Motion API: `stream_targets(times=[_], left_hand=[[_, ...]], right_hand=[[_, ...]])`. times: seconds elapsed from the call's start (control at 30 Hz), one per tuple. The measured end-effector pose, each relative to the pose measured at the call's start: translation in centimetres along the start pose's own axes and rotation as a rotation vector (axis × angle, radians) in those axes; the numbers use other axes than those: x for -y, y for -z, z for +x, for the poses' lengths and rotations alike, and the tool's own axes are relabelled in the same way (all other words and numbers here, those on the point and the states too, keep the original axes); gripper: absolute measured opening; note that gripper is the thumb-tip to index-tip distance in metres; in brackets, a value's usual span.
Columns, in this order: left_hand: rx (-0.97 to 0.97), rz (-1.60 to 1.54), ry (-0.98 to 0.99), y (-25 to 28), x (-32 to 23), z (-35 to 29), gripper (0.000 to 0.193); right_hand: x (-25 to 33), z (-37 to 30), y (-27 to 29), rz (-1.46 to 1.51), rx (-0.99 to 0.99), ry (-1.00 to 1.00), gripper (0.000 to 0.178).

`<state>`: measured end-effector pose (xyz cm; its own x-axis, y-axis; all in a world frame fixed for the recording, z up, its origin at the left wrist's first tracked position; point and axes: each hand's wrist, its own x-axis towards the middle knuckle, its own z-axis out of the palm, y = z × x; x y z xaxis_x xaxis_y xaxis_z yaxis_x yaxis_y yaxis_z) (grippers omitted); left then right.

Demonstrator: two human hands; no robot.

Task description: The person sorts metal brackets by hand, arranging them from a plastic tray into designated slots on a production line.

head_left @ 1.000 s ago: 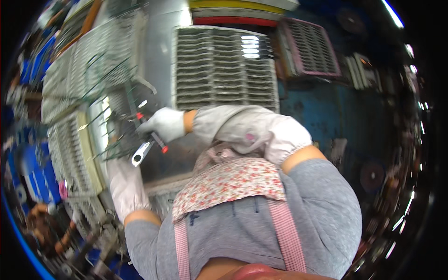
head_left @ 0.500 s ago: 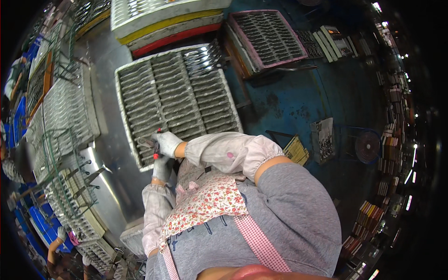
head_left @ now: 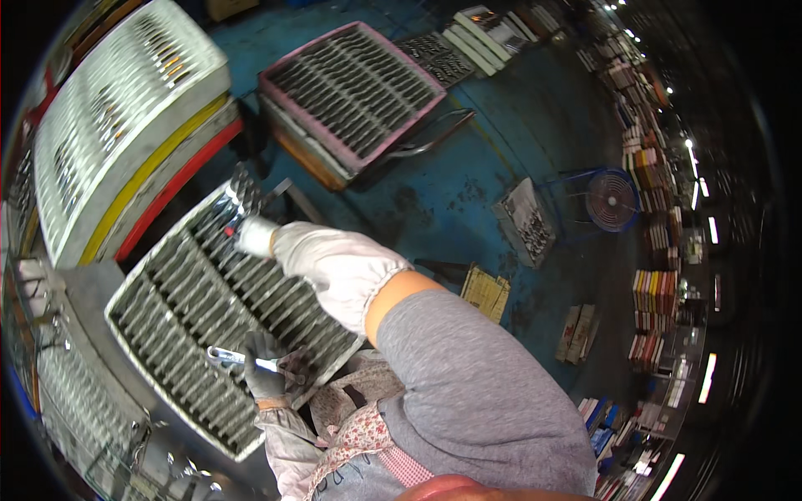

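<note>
1) The person's left hand (head_left: 266, 380), in a dark grey glove, is closed around a shiny silver wrench-shaped metal piece (head_left: 225, 356) above the white-rimmed rectangular tray (head_left: 240, 455) of dark metal rows
2) The right hand (head_left: 256, 236), in a white glove, is at the tray's far corner, near shiny metal pieces (head_left: 234, 197); a small red part (head_left: 230, 232) shows by its fingertips, but how far they close one cannot tell

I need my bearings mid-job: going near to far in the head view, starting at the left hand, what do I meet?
Left hand, holding a shiny metal piece → right hand → pink-rimmed tray → tan box at the top edge.
</note>
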<state>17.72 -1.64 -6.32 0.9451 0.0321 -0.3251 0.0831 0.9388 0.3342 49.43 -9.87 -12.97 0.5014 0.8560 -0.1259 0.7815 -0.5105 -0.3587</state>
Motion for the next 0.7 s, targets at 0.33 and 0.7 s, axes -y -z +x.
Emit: stream_targets(times=[0.33, 0.7], left_hand=[[-0.126, -0.052, 0.055, -0.8, 1.6, 8.3, 0.056], [-0.440, 0.333, 0.158, -3.9, 0.9, 8.1, 0.048]], right_hand=[[6.9, -4.5, 6.9, 0.206, 0.191, 0.055, 0.014], [-4.7, 1.5, -2.1, -0.119, -0.243, -0.072, 0.009]])
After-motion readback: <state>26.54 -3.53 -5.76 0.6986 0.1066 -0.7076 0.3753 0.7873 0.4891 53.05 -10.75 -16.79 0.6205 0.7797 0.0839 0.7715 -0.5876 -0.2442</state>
